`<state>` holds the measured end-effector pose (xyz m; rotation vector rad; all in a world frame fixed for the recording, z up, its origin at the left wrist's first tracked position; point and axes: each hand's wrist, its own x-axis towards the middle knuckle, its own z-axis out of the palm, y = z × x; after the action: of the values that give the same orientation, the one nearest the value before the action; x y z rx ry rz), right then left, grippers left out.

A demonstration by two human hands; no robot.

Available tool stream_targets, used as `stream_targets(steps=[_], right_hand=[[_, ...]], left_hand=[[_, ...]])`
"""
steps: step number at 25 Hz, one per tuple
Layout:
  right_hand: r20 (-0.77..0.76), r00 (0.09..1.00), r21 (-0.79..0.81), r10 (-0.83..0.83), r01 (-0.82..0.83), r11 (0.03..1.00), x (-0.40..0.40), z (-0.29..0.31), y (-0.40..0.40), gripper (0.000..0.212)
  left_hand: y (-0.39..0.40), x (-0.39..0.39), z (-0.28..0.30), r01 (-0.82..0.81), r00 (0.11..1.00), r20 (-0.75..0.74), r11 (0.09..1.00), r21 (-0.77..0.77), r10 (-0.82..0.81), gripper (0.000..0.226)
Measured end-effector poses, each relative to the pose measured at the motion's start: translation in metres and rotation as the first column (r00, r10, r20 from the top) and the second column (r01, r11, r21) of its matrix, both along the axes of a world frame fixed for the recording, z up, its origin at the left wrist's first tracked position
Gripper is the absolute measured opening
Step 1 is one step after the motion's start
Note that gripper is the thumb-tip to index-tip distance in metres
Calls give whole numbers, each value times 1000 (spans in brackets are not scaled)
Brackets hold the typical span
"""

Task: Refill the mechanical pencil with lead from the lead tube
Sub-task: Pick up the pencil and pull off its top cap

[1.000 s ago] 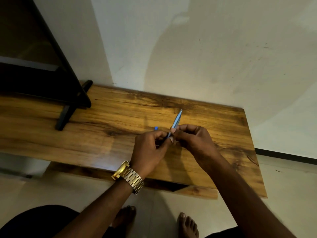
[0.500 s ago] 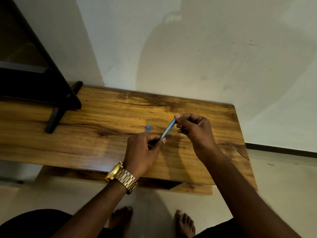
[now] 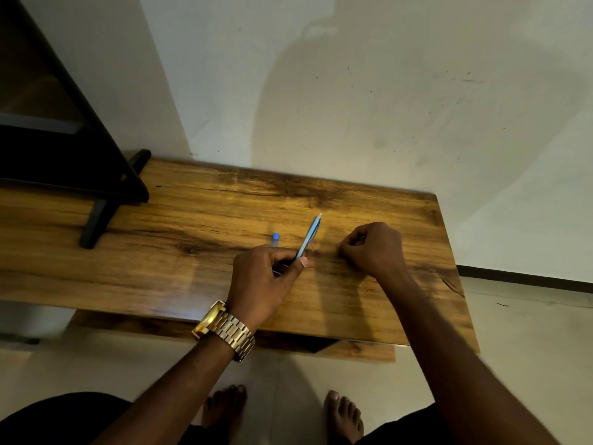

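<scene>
Left hand point(image 3: 261, 277) has a pinch grip going, thumb and fingers closed, wrist bent. Right hand point(image 3: 373, 248) curled into a loose fist, knuckles up.

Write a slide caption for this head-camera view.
Left hand holds a blue mechanical pencil above the wooden table; right hand rests beside it.

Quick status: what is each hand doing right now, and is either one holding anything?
Left hand: closed on the blue mechanical pencil.
Right hand: fingers curled shut low over the wooden table; whether it pinches anything cannot be told.

Home room: my bare feet point(image 3: 343, 415) on tile below my hands, wooden table point(image 3: 192, 220) against plain wall point(image 3: 353, 91).
</scene>
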<state>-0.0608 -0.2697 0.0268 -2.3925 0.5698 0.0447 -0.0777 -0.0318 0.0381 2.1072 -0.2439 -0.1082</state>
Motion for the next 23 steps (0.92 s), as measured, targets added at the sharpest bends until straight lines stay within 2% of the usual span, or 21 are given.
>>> stream_targets(steps=[2,13,15,17,19,21,23], right_hand=[[0,999,30,-35,35,999,2,-3,-2,19],[-50,994,125,-97,103,987,2,-2,-5,20],[11,992,155,-127,124,980,0,4,-4,20],[185,968,192,-169,133,972,0,12,-6,17],[296,921,438,-253,105,893,2,21,-5,14],[252,936,668,-246,16,744,2,26,0,13],[205,967,746,-153,-53,663,0,24,7,15]], left_hand=[[-1,0,1,-3,1000,-15,1000,-13,3,13],[-2,-1,1,-25,997,-71,999,-46,22,20],[-2,-1,1,-19,997,-76,999,-45,16,19],[-2,0,1,-20,997,-77,998,-51,16,19],[-3,0,1,-28,997,-76,998,-60,23,18],[-3,0,2,-26,997,-75,998,-61,21,18],[-3,-2,1,-14,998,-70,998,-61,10,18]])
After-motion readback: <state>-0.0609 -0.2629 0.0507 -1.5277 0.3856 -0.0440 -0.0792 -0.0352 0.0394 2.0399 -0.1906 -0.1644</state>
